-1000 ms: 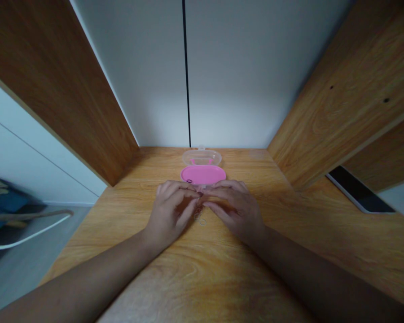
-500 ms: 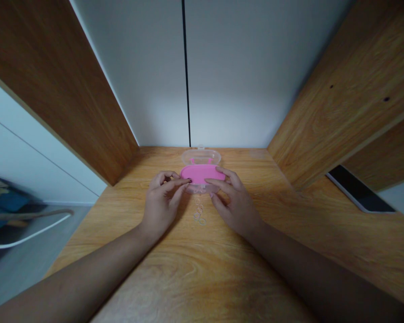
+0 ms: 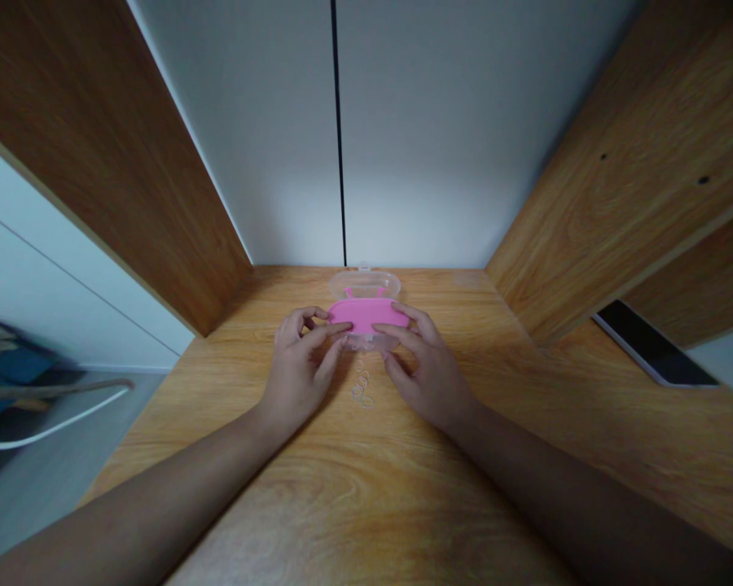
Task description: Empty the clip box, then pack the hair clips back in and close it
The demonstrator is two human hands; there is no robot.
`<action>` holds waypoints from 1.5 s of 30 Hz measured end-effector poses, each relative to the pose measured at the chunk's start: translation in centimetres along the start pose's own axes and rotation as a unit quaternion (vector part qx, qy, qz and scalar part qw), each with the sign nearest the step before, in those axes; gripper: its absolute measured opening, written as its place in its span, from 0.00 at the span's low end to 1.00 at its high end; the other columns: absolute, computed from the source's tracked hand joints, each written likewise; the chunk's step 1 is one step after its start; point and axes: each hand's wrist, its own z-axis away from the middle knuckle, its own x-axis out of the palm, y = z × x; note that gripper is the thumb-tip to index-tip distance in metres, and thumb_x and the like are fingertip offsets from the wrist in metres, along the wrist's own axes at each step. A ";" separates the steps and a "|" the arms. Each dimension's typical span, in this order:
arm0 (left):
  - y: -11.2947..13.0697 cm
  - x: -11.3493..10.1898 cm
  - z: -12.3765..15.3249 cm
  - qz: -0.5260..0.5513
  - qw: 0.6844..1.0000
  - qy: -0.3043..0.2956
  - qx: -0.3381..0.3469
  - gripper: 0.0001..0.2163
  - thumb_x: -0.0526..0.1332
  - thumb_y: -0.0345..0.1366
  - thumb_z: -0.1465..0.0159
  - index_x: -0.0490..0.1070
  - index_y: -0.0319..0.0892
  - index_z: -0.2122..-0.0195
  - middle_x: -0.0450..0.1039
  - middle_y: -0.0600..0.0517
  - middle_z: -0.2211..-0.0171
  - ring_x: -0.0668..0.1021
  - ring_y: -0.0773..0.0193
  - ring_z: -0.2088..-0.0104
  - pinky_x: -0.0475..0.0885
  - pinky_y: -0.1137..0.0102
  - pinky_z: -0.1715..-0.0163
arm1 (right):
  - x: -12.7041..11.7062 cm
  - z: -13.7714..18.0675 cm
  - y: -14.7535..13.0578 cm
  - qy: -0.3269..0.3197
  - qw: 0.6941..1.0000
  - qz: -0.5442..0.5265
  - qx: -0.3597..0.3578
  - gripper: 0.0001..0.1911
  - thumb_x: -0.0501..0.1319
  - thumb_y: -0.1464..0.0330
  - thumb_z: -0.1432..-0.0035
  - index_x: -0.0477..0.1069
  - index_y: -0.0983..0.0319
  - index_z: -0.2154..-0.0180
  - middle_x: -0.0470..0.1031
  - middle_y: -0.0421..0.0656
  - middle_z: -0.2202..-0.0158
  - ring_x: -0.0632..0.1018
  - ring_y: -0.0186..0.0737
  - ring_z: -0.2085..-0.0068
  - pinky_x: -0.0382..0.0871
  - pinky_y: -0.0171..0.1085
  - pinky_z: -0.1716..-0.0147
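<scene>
Right now both hands meet at one small pink case [image 3: 366, 314], an oval box of smooth plastic lying with its long axis running left to right across the wooden desk [image 3: 366, 488], its clear lid [image 3: 366, 284] tipped open and pointing away from the person toward the white wall [image 3: 440, 163]. The left hand [image 3: 299, 370] is loosely curled, its index finger and thumb reaching to the case's left end; the right hand [image 3: 427, 366] is half open, with its index finger laid along the near right edge and its thumb below. Whether either hand truly pinches the case or only touches it cannot be told. Between the two hands, just nearer the person than the case, lies a little cluster of clear elastic rings [image 3: 362, 389], thin and round; about four or five, too faint to count surely. Warm, grained wooden side panels [image 3: 616, 187] rise on both sides of the hands.
</scene>
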 end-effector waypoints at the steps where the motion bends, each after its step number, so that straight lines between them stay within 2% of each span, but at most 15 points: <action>1: 0.0 0.0 0.0 -0.004 1.000 -0.003 0.001 0.10 0.62 0.34 0.33 0.79 0.47 0.51 0.69 0.46 0.51 0.73 0.56 0.51 0.70 0.58 0.51 | 0.0 0.0 0.0 0.000 1.000 0.000 -0.002 0.21 0.60 0.74 0.39 0.73 0.56 0.45 0.61 0.50 0.35 0.69 0.51 0.37 0.67 0.55 0.38; 6: 0.2 -0.1 0.0 -0.020 1.000 -0.015 0.001 0.11 0.63 0.34 0.33 0.78 0.46 0.51 0.68 0.45 0.49 0.72 0.54 0.48 0.69 0.56 0.49 | 0.2 0.0 0.2 0.002 1.000 0.000 -0.008 0.22 0.60 0.74 0.39 0.72 0.55 0.44 0.60 0.50 0.34 0.67 0.52 0.36 0.66 0.56 0.38; 10: 0.7 -0.4 -0.1 -0.032 0.999 -0.001 0.017 0.12 0.63 0.34 0.34 0.76 0.46 0.50 0.68 0.45 0.50 0.72 0.53 0.48 0.69 0.56 0.49 | -0.3 -0.1 -0.3 0.057 0.997 0.022 -0.056 0.21 0.61 0.75 0.41 0.72 0.55 0.47 0.63 0.50 0.37 0.66 0.54 0.35 0.64 0.60 0.38; 12: 1.1 -0.8 0.0 -0.043 0.998 0.007 0.035 0.11 0.62 0.34 0.35 0.75 0.46 0.51 0.68 0.46 0.51 0.73 0.54 0.49 0.69 0.57 0.50 | -0.6 -0.1 -0.6 0.078 0.993 0.018 -0.090 0.19 0.62 0.76 0.42 0.73 0.54 0.49 0.69 0.49 0.42 0.71 0.51 0.40 0.68 0.56 0.43; 14: 1.8 -1.2 0.3 -0.048 0.997 -0.005 0.053 0.09 0.61 0.33 0.35 0.74 0.45 0.54 0.69 0.46 0.55 0.73 0.56 0.53 0.70 0.59 0.53 | -0.8 0.1 -1.0 0.046 0.991 0.001 -0.122 0.17 0.61 0.76 0.41 0.73 0.55 0.52 0.76 0.46 0.51 0.76 0.46 0.49 0.72 0.49 0.50; 16: 2.4 -1.6 0.6 -0.057 0.995 -0.053 0.069 0.08 0.59 0.34 0.35 0.72 0.43 0.55 0.70 0.47 0.59 0.74 0.56 0.57 0.71 0.60 0.57 | -0.9 0.4 -1.3 -0.022 0.989 -0.008 -0.145 0.12 0.61 0.75 0.40 0.74 0.57 0.56 0.79 0.43 0.62 0.78 0.42 0.60 0.72 0.43 0.59; 18: 3.0 -1.8 0.8 -0.086 0.986 -0.129 0.069 0.09 0.59 0.36 0.35 0.69 0.41 0.55 0.72 0.46 0.61 0.74 0.54 0.60 0.71 0.58 0.59 | -0.8 0.6 -1.6 -0.082 0.986 0.002 -0.146 0.07 0.61 0.72 0.39 0.75 0.59 0.59 0.80 0.42 0.66 0.77 0.41 0.65 0.71 0.42 0.63; 20: 3.4 -1.9 0.9 -0.125 0.969 -0.204 0.054 0.10 0.58 0.38 0.37 0.69 0.40 0.56 0.73 0.44 0.61 0.75 0.51 0.61 0.72 0.57 0.61 | -0.7 0.7 -1.8 -0.118 0.984 0.017 -0.135 0.06 0.62 0.69 0.40 0.76 0.61 0.59 0.80 0.44 0.64 0.77 0.43 0.62 0.71 0.43 0.61; 22: 3.7 -1.9 0.8 -0.154 0.954 -0.255 0.035 0.09 0.58 0.38 0.37 0.70 0.40 0.60 0.74 0.43 0.61 0.75 0.51 0.62 0.72 0.56 0.61 | -0.6 0.7 -1.9 -0.137 0.983 0.031 -0.121 0.09 0.64 0.67 0.41 0.77 0.62 0.58 0.79 0.46 0.61 0.76 0.46 0.58 0.71 0.45 0.57; 26: 3.8 -1.8 0.6 -0.173 0.939 -0.296 0.016 0.09 0.58 0.40 0.38 0.70 0.41 0.63 0.75 0.43 0.64 0.76 0.50 0.63 0.72 0.56 0.61 | -0.6 0.7 -1.9 -0.163 0.981 0.048 -0.093 0.11 0.65 0.66 0.41 0.78 0.62 0.57 0.76 0.47 0.62 0.74 0.46 0.58 0.70 0.45 0.57; 33: 3.4 -1.5 0.8 -0.120 0.943 -0.311 0.022 0.05 0.58 0.35 0.39 0.71 0.42 0.64 0.76 0.46 0.66 0.77 0.52 0.63 0.72 0.58 0.60 | -0.5 0.7 -1.6 -0.159 0.984 0.010 -0.075 0.05 0.64 0.69 0.41 0.77 0.61 0.62 0.75 0.44 0.63 0.74 0.44 0.58 0.69 0.43 0.57; 41: 3.1 -1.3 1.1 -0.056 0.960 -0.271 0.038 0.04 0.59 0.32 0.39 0.73 0.42 0.66 0.76 0.47 0.68 0.78 0.53 0.64 0.72 0.57 0.60 | -0.6 0.6 -1.6 -0.143 0.987 -0.028 -0.064 0.04 0.64 0.74 0.43 0.73 0.60 0.65 0.76 0.44 0.63 0.75 0.43 0.59 0.70 0.43 0.57; 45: 2.9 -1.2 1.3 -0.020 0.968 -0.249 0.024 0.03 0.60 0.32 0.39 0.74 0.42 0.67 0.77 0.48 0.67 0.78 0.55 0.65 0.72 0.59 0.61 | -0.6 0.5 -1.6 -0.109 0.992 -0.037 -0.056 0.05 0.64 0.75 0.44 0.72 0.60 0.66 0.77 0.43 0.65 0.77 0.42 0.61 0.71 0.42 0.60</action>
